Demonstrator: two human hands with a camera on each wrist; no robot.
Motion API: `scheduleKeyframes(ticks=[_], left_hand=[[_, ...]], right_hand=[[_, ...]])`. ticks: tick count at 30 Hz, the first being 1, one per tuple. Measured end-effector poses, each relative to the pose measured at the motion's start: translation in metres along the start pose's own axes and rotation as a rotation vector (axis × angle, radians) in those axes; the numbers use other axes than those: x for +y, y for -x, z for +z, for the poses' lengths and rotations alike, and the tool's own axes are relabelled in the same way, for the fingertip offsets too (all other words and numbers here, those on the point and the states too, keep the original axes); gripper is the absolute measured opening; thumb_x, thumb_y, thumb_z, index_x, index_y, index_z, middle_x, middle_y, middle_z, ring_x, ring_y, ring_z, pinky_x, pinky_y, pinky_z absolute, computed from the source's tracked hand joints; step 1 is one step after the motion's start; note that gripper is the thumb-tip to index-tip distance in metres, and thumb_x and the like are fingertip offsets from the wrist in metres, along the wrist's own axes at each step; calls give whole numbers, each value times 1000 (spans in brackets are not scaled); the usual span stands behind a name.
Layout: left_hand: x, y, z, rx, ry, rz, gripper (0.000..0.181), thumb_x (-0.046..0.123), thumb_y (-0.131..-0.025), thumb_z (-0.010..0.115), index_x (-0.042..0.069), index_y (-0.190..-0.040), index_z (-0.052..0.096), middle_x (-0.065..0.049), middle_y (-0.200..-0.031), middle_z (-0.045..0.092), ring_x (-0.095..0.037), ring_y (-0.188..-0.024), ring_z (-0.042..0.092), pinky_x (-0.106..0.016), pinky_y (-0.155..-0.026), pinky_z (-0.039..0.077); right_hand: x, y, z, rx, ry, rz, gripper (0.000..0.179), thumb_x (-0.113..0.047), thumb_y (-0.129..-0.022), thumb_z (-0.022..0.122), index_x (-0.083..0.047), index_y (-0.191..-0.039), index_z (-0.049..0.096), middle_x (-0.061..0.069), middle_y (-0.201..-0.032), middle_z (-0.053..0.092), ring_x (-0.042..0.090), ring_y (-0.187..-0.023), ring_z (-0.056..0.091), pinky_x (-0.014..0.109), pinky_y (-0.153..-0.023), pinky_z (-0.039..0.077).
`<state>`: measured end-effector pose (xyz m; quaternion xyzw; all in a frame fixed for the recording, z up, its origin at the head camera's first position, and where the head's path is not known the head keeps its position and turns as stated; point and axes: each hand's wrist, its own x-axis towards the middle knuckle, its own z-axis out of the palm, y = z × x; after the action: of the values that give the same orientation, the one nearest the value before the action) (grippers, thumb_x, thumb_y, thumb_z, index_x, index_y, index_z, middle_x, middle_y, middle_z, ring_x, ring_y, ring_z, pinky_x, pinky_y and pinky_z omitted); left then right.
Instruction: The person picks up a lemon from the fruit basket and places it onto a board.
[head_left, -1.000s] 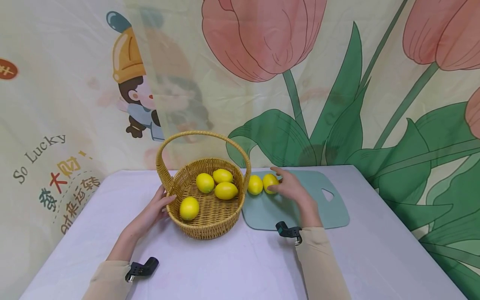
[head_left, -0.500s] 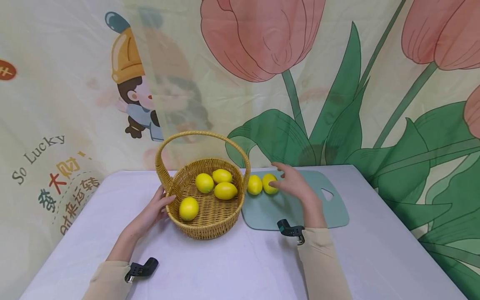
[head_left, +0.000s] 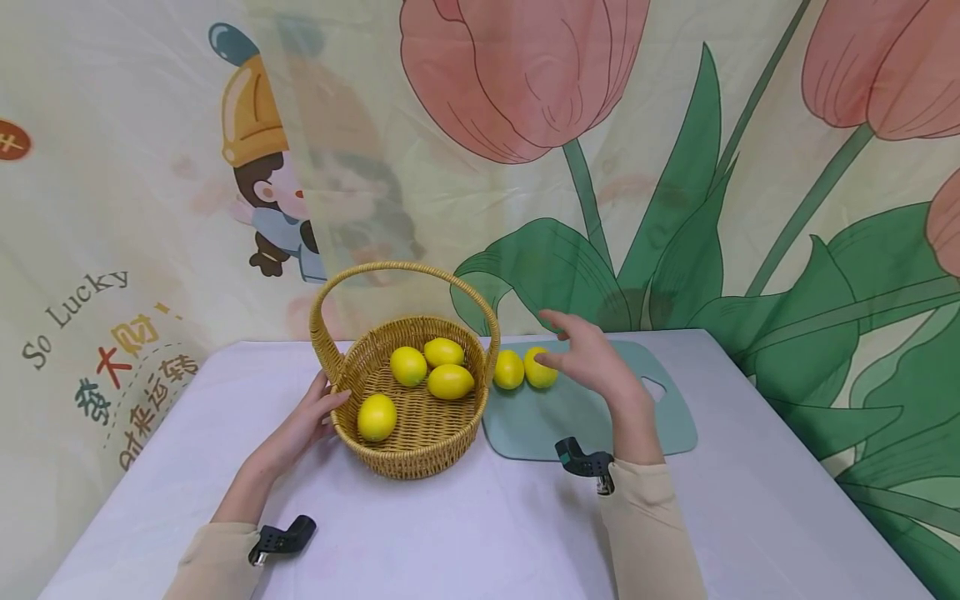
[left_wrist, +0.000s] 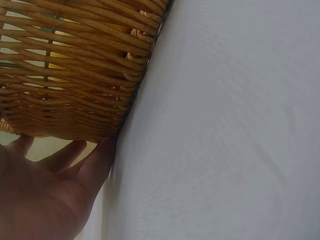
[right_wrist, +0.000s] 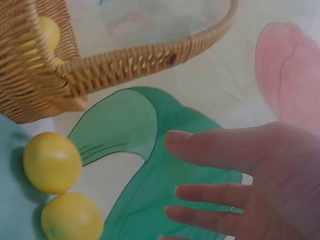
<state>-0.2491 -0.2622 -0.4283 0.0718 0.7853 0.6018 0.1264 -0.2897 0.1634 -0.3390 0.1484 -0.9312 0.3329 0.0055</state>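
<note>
A woven basket (head_left: pixel 420 462) with a tall arched handle stands on the table, holding several yellow lemons (head_left: pixel 377 417). My left hand (head_left: pixel 303 421) rests against the basket's left side; in the left wrist view its extended fingers (left_wrist: pixel 62 157) touch the outer wall low down, near the tabletop. Two more lemons (head_left: pixel 509 370) lie side by side at the left end of a blue-green cutting board (head_left: pixel 525 433). Over the board, my right hand (head_left: pixel 588 358) is raised with fingers apart and nothing in its grasp. The right wrist view shows both board lemons (right_wrist: pixel 52 162) apart from its thumb.
A white cloth covers the table (head_left: pixel 442 542). Right behind it hangs a backdrop (head_left: pixel 525 192) printed with tulips and a cartoon figure. The basket's handle (head_left: pixel 405 267) arches up beside the board's left end.
My right hand has drawn away from the nearer board lemon, upward and to the right. My left hand and the basket have kept their places, as have the lemons.
</note>
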Motion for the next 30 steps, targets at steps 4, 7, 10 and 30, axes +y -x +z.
scheduleKeyframes(ticks=[4,7,10,30], left_hand=[[0,0,0,1,0,-3,79,40,-106,39,30,-157,-20,-12,-169,-7,-43,-154,6,-64,-120,17],[0,0,0,2,0,-3,79,40,-106,39,30,-157,-20,-13,-169,-7,-43,-154,6,-64,-120,17],[0,0,0,3,-2,-2,78,40,-106,39,30,-157,-20,-13,-169,-7,-43,-154,6,-64,-120,17],[0,0,0,6,-8,-1,80,41,-105,40,30,-157,-19,-12,-169,-4,-42,-154,7,-63,-120,17]], right_hand=[[-8,4,-2,9,-2,-40,70,-26,-91,71,-18,-153,39,6,-157,42,35,-135,48,56,-104,47],[-14,6,-4,20,-15,-75,70,-27,-92,71,-21,-153,39,4,-157,41,34,-138,46,57,-106,45],[-19,10,-6,28,-35,-101,70,-26,-91,71,-23,-153,39,3,-158,40,33,-139,45,56,-108,44],[-62,23,3,35,-21,-233,64,-26,-91,72,-30,-149,44,-1,-151,47,24,-140,45,53,-110,44]])
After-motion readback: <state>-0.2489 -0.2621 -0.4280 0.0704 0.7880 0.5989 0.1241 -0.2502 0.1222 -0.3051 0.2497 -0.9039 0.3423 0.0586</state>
